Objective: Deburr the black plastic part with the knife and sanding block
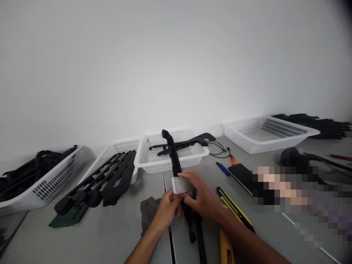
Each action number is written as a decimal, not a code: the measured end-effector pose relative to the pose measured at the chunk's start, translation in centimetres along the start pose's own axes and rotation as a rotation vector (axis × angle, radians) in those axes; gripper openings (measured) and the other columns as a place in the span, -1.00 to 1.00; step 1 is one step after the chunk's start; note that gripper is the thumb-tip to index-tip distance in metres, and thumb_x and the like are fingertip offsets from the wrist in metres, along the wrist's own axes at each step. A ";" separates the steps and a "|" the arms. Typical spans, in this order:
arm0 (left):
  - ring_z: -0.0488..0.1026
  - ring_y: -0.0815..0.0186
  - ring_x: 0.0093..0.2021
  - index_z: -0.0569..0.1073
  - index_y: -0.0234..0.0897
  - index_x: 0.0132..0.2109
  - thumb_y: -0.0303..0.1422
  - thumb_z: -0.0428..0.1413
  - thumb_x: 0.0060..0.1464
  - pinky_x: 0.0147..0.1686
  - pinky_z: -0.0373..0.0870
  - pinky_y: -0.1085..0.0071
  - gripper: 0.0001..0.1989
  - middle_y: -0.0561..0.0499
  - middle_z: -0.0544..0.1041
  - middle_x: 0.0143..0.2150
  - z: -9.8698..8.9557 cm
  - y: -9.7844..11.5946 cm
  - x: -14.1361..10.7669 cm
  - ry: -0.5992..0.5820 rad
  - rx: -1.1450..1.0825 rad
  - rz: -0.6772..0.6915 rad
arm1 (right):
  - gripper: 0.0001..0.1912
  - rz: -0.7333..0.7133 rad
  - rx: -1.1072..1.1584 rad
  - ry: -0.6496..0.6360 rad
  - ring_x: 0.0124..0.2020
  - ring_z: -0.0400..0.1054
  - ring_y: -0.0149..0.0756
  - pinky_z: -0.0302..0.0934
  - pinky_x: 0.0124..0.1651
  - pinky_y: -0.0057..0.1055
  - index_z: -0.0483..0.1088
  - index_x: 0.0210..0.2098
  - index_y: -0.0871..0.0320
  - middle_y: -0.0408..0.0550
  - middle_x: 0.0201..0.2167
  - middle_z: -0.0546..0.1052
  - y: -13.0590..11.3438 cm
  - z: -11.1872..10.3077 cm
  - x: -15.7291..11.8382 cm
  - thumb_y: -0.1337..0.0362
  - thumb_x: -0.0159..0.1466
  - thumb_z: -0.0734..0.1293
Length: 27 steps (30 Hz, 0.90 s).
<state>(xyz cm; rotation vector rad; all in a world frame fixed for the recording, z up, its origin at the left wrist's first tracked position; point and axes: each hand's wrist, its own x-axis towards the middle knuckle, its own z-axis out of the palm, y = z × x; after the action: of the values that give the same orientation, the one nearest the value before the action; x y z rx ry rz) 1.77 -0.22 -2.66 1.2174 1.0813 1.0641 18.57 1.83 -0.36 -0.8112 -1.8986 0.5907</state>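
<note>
Meeting just below the middle of the view, the two bare hands work at a pale rectangular piece (179,186) set across a long black part (174,158). The right hand (202,195) grasps the pale piece, its fingers reaching over the top edge and its thumb below. The left hand (167,208) has its thumb and fingers bent close at the piece's lower left corner; whether they grip the piece or the black part behind it, I cannot tell. The black part runs lengthwise between the hands, its lower end nearer the person, its upper end rising in front of a white basket (158,168) straight beyond the hands, which holds more black pieces (206,138).

Beside the left wrist lies a crumpled grey cloth (148,211). Just right of the right hand is a yellow-and-black cutter (237,211), with a yellow object (226,245) partly behind the right forearm. Farther out on that side are a black phone (242,175), a blue strip (223,168) and an orange-ended thin cable (233,160).

Left of the hands, dark parts (117,179) lean in a row on a second basket (93,167); farther left, another basket (53,183) is heaped with black frames (35,165). Far right of the hands, beyond the phone, stands one more basket (247,145).
</note>
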 end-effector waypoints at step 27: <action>0.23 0.40 -0.65 0.43 -0.23 -0.50 0.09 0.28 -0.01 -0.57 0.12 0.46 -0.52 0.14 0.35 -0.68 -0.1 0.3 -0.1 0.049 0.007 0.036 | -0.35 -0.093 -0.070 -0.007 0.17 0.30 -0.12 0.28 0.24 -0.13 0.42 0.20 0.00 0.00 0.10 0.44 -0.5 0.6 0.0 0.53 0.13 0.32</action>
<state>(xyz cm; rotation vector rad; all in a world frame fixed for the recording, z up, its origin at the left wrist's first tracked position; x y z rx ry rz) 1.69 -0.30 -2.34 1.2257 1.1054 1.1234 17.93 1.44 -0.27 -0.7614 -1.9613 0.4721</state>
